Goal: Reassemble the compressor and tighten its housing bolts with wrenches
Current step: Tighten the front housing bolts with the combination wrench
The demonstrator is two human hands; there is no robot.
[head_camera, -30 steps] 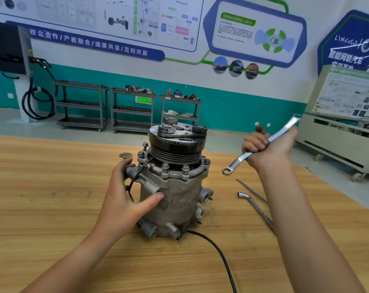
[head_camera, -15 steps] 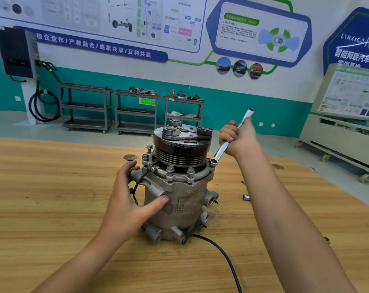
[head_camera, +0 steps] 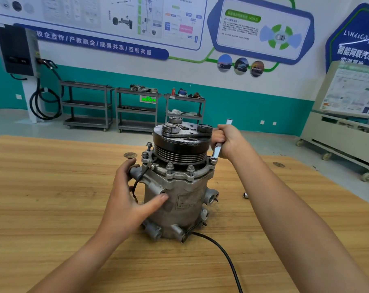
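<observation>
Grey cast aluminium makes up the body of the compressor [head_camera: 179,199], which stands upright near the middle of the wooden table [head_camera: 52,208] with its black grooved pulley [head_camera: 179,153] on top. The step in hand looks like bolt tightening: the right hand [head_camera: 228,142] is closed in a fist round a wrench [head_camera: 217,151], and the tool's ring end sits on the housing bolt [head_camera: 213,160] at the right edge of the flange. The left hand [head_camera: 126,199] braces the housing, its fingers curled over a port stub on the left side and its thumb pressed flat on the front face. The wrench stands steeply, almost upright, with its shank just beside the pulley rim, so the ring is probably not seated square yet. The next move likely calls for lowering the handle outward to level the ring, then swinging it while the left hand resists the twist. Swing room looks tight, since the pulley overhangs the flange and would block an inward sweep. Several other flange bolts [head_camera: 170,167] stand proud along the front and left, seemingly waiting their turn. A black cable [head_camera: 221,250] trails from the base toward the near edge, and the end of a socket tool [head_camera: 246,195] lies on the table to the right, partly hidden by the forearm. Grey shelf carts [head_camera: 86,104] stand well apart against the far wall.
</observation>
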